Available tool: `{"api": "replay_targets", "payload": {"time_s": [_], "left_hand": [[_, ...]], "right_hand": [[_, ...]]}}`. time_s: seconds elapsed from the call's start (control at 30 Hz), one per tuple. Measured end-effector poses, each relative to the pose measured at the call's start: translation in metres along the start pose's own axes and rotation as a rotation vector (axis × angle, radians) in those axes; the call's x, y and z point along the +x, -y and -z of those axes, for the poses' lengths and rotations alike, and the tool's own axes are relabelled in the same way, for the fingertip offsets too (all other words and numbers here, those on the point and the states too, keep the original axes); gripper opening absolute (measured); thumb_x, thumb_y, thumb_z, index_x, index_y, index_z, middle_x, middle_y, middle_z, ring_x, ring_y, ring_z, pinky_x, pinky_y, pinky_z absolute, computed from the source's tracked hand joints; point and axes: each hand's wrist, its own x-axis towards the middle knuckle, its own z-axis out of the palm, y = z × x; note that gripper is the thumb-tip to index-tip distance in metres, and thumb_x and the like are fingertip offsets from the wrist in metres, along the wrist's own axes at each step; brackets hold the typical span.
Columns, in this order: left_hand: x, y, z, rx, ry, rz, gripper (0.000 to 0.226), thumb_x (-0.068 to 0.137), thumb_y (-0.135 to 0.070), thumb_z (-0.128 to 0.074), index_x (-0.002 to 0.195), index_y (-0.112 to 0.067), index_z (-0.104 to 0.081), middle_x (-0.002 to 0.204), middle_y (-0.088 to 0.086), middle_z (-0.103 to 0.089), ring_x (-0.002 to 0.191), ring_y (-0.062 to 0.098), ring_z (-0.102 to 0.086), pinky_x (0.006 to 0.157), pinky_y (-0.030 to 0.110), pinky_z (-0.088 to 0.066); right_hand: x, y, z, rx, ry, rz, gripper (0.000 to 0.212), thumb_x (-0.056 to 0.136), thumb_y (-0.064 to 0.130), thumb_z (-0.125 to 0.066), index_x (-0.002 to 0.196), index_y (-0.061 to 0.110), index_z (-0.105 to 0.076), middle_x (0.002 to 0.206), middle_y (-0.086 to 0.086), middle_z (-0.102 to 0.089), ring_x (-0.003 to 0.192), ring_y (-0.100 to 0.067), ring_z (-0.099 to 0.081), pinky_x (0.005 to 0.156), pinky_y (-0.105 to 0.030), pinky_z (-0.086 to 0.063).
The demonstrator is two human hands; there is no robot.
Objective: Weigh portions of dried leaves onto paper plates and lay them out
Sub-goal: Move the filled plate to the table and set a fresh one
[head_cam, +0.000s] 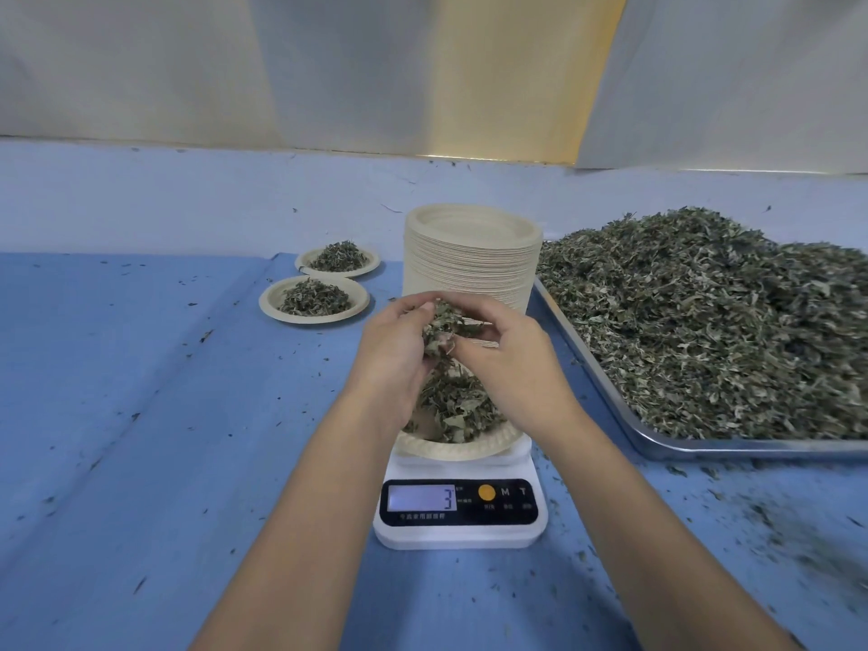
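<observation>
Grip: a clump of dried leaves (444, 328) is held between both hands. The fingers of the left hand (394, 350) are curled round it from one side, and the thumb and fingers of the right hand (507, 354) are pinched on it from the other.
Hands' position: both are raised over the weighing plate (446, 451), with the forearms stretched in from the near edge.
Weighing plate: it is seated on the platform of the scale (460, 533). A loose portion of leaves (455, 406) is contained in it, partly hidden by the wrists.
Scale: a white digital model. A "3" can be read at the right end of its lit display (422, 498), and an orange button (486, 492) is set just beside the display.
Supply: a large heap of leaves (728, 321) is piled in a metal tray (704, 446) to the right of the scale.
Plate stack (472, 260): a tall pile of empty paper plates is stood behind the scale, just beside the tray's left edge.
Laid-out portions: a nearer filled plate (272, 303) and a farther filled plate (371, 267) are set left of the stack, one behind the other and just beside each other.
Surface: a blue cloth (141, 415) is spread under everything and is strewn with leaf crumbs, most thickly at the near right.
Backdrop: pale sheeting (329, 63) is hung behind the table.
</observation>
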Motion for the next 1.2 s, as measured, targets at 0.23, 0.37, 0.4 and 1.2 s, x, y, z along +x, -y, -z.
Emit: {"api": "replay_targets", "payload": {"time_s": [0.23, 0.37, 0.4, 1.2], "left_hand": [[-0.003, -0.002, 0.002, 0.085, 0.020, 0.015, 0.024, 0.099, -0.007, -0.041, 0.097, -0.011, -0.065, 0.107, 0.015, -0.065, 0.090, 0.025, -0.063, 0.081, 0.038, -0.053], [-0.002, -0.002, 0.005, 0.029, 0.014, 0.010, 0.026, 0.099, -0.005, -0.042, 0.092, -0.010, -0.066, 0.097, 0.013, -0.066, 0.075, 0.017, -0.065, 0.068, 0.028, -0.055], [-0.002, -0.003, 0.006, 0.021, 0.007, 0.006, 0.027, 0.099, -0.004, -0.041, 0.091, -0.010, -0.066, 0.095, 0.012, -0.067, 0.070, 0.016, -0.066, 0.063, 0.027, -0.055], [0.006, -0.014, 0.020, -0.102, -0.157, -0.052, 0.027, 0.099, -0.002, -0.039, 0.090, -0.009, -0.064, 0.078, 0.005, -0.070, 0.070, 0.012, -0.068, 0.051, 0.020, -0.051]], "right_hand": [[-0.002, 0.000, -0.003, 0.114, -0.066, -0.093, 0.021, 0.082, 0.008, -0.071, 0.091, 0.026, -0.066, 0.089, 0.006, -0.071, 0.085, -0.018, -0.068, 0.083, -0.037, -0.056], [0.000, -0.001, -0.001, 0.146, -0.094, -0.121, 0.018, 0.083, 0.006, -0.070, 0.081, 0.024, -0.066, 0.069, 0.006, -0.068, 0.067, -0.008, -0.065, 0.069, -0.021, -0.052], [0.000, -0.001, -0.001, 0.147, -0.099, -0.125, 0.019, 0.083, 0.006, -0.070, 0.079, 0.024, -0.066, 0.067, 0.006, -0.067, 0.065, -0.005, -0.063, 0.066, -0.018, -0.051], [0.001, -0.013, 0.006, 0.080, -0.156, -0.174, 0.016, 0.087, 0.016, -0.069, 0.099, 0.025, -0.072, 0.087, 0.011, -0.072, 0.085, 0.001, -0.066, 0.083, -0.022, -0.053]]}}
